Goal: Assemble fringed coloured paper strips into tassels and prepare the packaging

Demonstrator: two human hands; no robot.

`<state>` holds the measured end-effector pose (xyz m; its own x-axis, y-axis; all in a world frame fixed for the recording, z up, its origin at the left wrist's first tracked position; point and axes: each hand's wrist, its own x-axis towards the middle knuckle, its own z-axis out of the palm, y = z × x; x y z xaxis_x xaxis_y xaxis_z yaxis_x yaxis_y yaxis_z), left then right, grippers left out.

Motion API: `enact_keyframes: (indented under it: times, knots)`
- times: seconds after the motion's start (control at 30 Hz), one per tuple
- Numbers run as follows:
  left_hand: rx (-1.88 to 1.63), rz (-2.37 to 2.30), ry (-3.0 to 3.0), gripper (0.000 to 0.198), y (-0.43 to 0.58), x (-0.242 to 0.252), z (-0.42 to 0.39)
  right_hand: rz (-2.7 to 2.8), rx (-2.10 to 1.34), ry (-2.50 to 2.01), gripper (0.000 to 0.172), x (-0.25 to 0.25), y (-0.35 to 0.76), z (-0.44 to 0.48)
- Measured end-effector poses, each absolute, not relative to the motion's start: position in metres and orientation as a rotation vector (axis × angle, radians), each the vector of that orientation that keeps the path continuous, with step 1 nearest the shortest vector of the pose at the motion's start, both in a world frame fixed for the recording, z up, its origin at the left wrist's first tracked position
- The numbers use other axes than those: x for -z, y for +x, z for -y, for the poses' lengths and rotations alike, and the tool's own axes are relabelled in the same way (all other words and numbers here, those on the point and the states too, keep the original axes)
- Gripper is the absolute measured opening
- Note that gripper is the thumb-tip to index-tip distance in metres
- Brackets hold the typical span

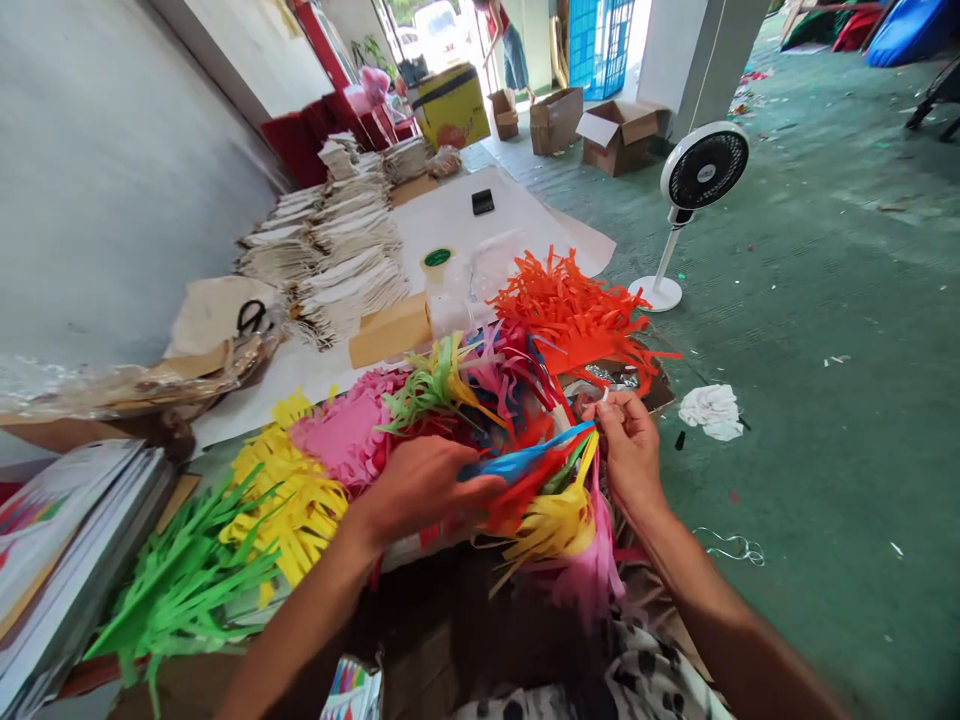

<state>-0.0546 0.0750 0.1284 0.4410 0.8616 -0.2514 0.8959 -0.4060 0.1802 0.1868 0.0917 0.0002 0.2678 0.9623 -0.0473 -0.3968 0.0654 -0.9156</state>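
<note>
We find the bundle of fringed coloured paper (525, 462) at the near right corner of the desk (255, 400). The left hand (427, 490) grips it from above; the right hand (630, 450) pinches a small white tie (604, 396) at its top. Past that edge, the green floor (810, 400) carries a crumpled white cloth (711, 411).

The left hand (420, 490) is held out flat, palm down, while the right hand (630, 450) is raised, fingers (604, 412) pinched tightly together!
</note>
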Motion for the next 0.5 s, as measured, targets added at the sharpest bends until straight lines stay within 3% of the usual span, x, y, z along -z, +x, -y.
enact_keyframes:
  times: [0.17, 0.33, 0.5]
  knots:
    - [-0.267, -1.243, 2.855, 0.029, -0.036, -0.133, -0.126, 0.761, -1.015, -1.091, 0.024, -0.001, 0.171, -0.094]
    - [-0.149, -1.004, 3.08, 0.007, 0.011, -0.078, -0.176, 0.81, -0.93, -1.14, 0.023, -0.003, 0.169, -0.098]
    - [-0.239, -1.05, 2.959, 0.011, 0.008, -0.062, -0.194, 0.866, -0.838, -1.168, 0.019, -0.002, 0.167, -0.098]
